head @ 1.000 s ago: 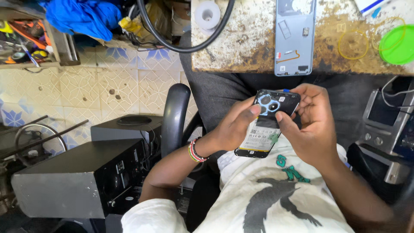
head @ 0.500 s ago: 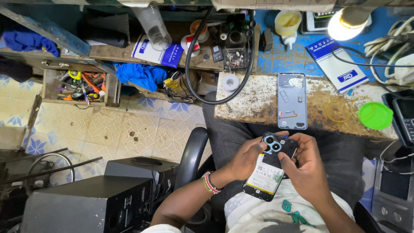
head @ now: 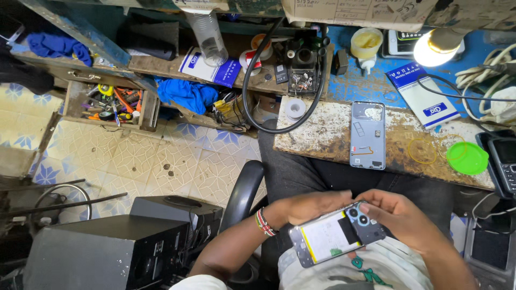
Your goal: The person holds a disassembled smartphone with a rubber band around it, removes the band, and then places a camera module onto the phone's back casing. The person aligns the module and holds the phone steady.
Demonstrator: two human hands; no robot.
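Note:
I hold an opened smartphone [head: 336,236] with its back off over my lap; a pale battery and a dark camera module show. My left hand [head: 309,207] grips its upper long edge, a beaded bracelet on that wrist. My right hand [head: 400,217] holds the camera end, fingers curled over it. The phone lies roughly level, tilted to the right. A detached light blue phone back cover [head: 367,135] rests flat on the worn workbench [head: 322,139] ahead of my hands.
A green lid [head: 467,158] and rubber bands lie at the bench's right, beside a black keypad phone [head: 501,161]. A lit lamp [head: 434,48], a black cable loop [head: 252,107], a tape roll [head: 294,109] and a tool drawer [head: 110,104] lie beyond. Black speaker boxes [head: 107,252] stand left.
The view has tilted up, showing more of the bench and shelf. Both hands turned the phone from nearly upright to lying almost level across my lap.

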